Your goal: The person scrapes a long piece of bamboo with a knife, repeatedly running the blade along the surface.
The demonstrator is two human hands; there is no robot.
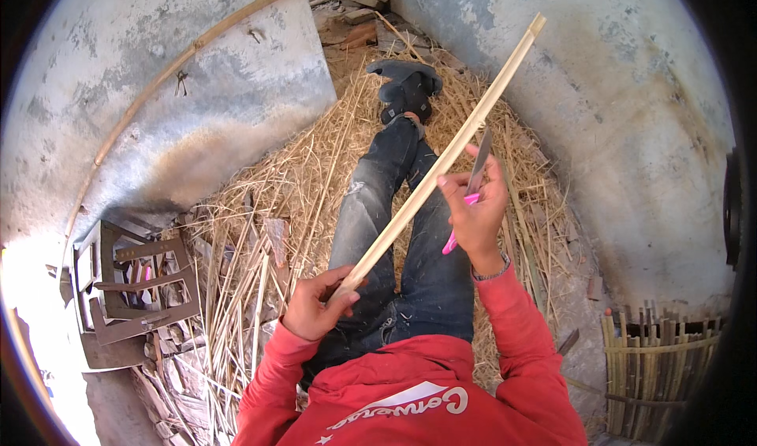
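Note:
A long, pale bamboo strip (445, 160) slants up to the right across my outstretched legs. My left hand (319, 302) is closed round its lower end. My right hand (479, 209) holds a knife (479, 162) with a pink handle, its blade pointing up and away from me. The right thumb and fingers lie close beside the middle of the strip; whether they touch it I cannot tell. A small curl of shaving sticks out from the strip's edge near the blade.
Straw-like shavings and split strips (260, 233) cover the floor round my legs (367, 209). A broken brown frame (146, 288) stands at the left. At the lower right is a bundle of upright sticks (654, 367). A long curved pole (150, 107) leans along the left wall.

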